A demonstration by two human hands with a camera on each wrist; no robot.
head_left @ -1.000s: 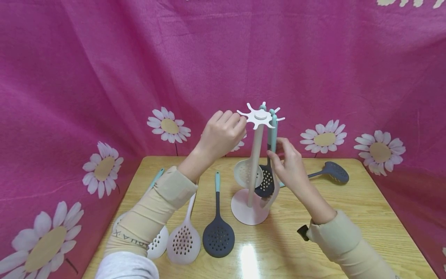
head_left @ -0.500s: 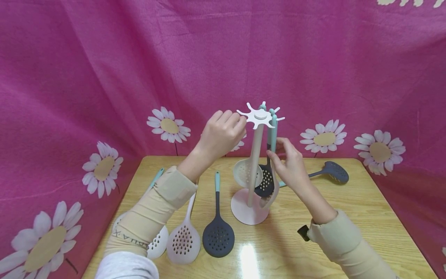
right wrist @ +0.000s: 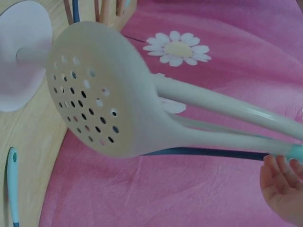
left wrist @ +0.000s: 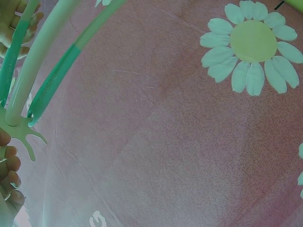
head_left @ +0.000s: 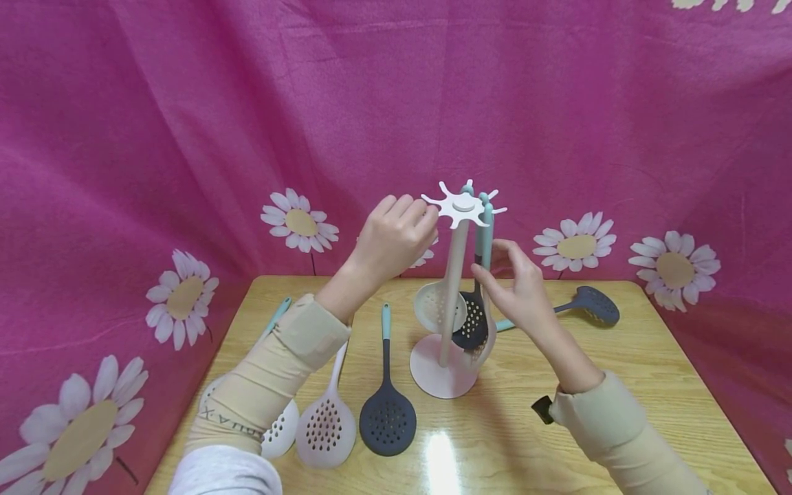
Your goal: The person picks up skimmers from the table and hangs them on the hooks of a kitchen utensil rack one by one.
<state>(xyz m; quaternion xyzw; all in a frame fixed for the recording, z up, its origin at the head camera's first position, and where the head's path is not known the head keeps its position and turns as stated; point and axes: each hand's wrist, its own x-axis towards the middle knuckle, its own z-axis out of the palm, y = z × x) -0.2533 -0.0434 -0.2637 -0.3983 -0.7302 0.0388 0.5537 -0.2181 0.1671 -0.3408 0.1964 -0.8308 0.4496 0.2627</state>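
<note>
My left hand pinches a prong of the white utensil rack, its fingers curled at the left of the star-shaped top. From the rack hang a pale perforated scoop, a dark slotted scoop and a pale skimmer with a teal handle. Beside that handle is my right hand, thumb and fingers spread apart. The right wrist view has its fingertips right at the handle's lower end, not curled round it. The skimmer's head hangs close above the rack's round base.
Left of the rack, a dark skimmer, a pale skimmer and a white one, partly under my left forearm, lie on the wooden table. Another dark slotted utensil lies at the back right. A pink flowered cloth encloses the table.
My right hand has eased slightly to the right, its fingers loosening from the teal handle. The hanging pale skimmer has swung a little. My left hand stays on the rack.
</note>
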